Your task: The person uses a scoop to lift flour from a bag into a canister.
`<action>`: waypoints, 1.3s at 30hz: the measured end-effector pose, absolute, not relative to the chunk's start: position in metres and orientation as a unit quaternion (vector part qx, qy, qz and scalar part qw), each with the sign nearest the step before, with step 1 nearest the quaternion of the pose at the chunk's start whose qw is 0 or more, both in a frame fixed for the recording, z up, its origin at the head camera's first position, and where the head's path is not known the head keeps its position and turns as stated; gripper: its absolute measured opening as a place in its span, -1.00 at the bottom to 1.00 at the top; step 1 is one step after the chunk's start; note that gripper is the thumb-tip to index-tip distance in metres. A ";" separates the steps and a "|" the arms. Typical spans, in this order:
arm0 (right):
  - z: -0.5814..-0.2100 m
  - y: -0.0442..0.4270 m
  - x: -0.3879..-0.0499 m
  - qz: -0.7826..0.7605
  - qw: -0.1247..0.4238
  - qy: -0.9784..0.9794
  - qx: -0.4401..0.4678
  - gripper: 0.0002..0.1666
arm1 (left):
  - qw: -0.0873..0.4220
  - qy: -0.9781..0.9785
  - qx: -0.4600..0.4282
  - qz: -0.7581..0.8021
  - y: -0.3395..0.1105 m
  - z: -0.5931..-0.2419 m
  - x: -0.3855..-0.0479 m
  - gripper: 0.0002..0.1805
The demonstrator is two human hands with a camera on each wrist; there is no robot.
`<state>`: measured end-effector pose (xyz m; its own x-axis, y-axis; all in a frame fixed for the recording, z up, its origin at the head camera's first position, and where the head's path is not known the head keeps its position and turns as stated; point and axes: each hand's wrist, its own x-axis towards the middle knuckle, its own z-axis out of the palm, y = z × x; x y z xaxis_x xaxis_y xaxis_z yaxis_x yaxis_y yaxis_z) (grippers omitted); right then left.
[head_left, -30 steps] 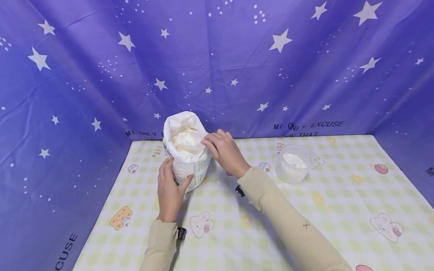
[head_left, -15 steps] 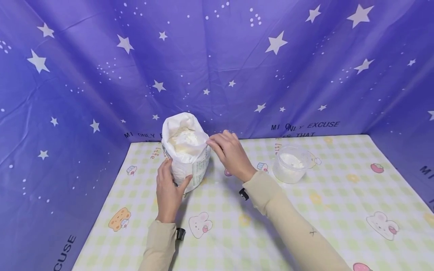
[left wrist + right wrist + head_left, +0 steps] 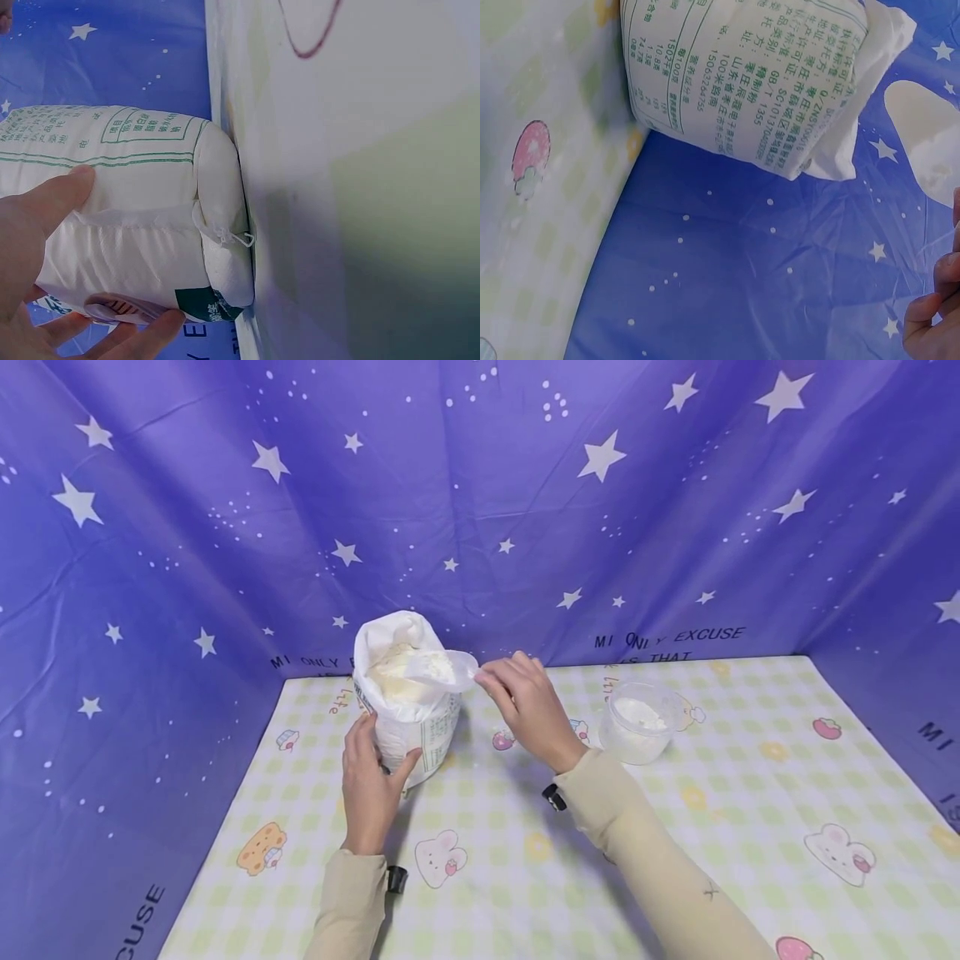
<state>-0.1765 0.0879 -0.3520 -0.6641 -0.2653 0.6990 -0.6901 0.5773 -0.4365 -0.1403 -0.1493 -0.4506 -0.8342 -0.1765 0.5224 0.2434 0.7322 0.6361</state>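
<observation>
A white cloth flour bag (image 3: 420, 739) with green print stands open-topped at the left of the table, pale flour (image 3: 392, 681) inside it. My left hand (image 3: 372, 793) grips the bag's near side low down; in the left wrist view its thumb (image 3: 64, 199) presses the bag from one side and its fingers lie on the other. My right hand (image 3: 532, 710) pinches the handle end of a translucent plastic scoop (image 3: 453, 672) beside the bag's mouth. White flour sits in the scoop, whose bowl hangs over the bag's right rim. The right wrist view shows the scoop (image 3: 922, 139) apart from the bag.
A clear round plastic tub (image 3: 637, 747) partly filled with white flour stands right of my right hand. A green-checked cloth with cartoon prints covers the table (image 3: 525, 902). Blue starry curtains (image 3: 465, 485) hang behind and at both sides.
My right hand has moved right and slightly upward, and the loaded scoop has come up into sight out of the bag's mouth. My left hand keeps its grip on the bag.
</observation>
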 end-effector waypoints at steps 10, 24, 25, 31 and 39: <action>-0.352 0.102 -0.168 0.369 0.298 -0.837 0.272 -0.78 | 0.282 -0.885 -0.014 -0.370 -0.150 -0.450 -0.139 -0.09; -0.359 0.128 -0.157 0.368 0.326 -0.833 0.255 -0.84 | 0.280 -0.886 -0.015 -0.371 -0.151 -0.451 -0.139 -0.08; -0.360 0.129 -0.157 0.368 0.326 -0.834 0.252 -0.84 | 0.279 -0.885 -0.016 -0.371 -0.151 -0.451 -0.139 -0.08; -0.363 0.139 -0.151 0.376 0.328 -0.832 0.241 -0.85 | 0.277 -0.885 -0.016 -0.373 -0.150 -0.450 -0.139 -0.09; -0.366 0.153 -0.144 0.386 0.338 -0.827 0.228 -0.87 | 0.279 -0.886 -0.017 -0.370 -0.149 -0.449 -0.139 -0.09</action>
<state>-0.1441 0.1529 -0.3660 -0.6666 -0.1163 0.7363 -0.6391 0.5975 -0.4843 -0.1388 -0.1491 -0.4495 -0.8433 -0.1765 0.5076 0.2374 0.7250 0.6465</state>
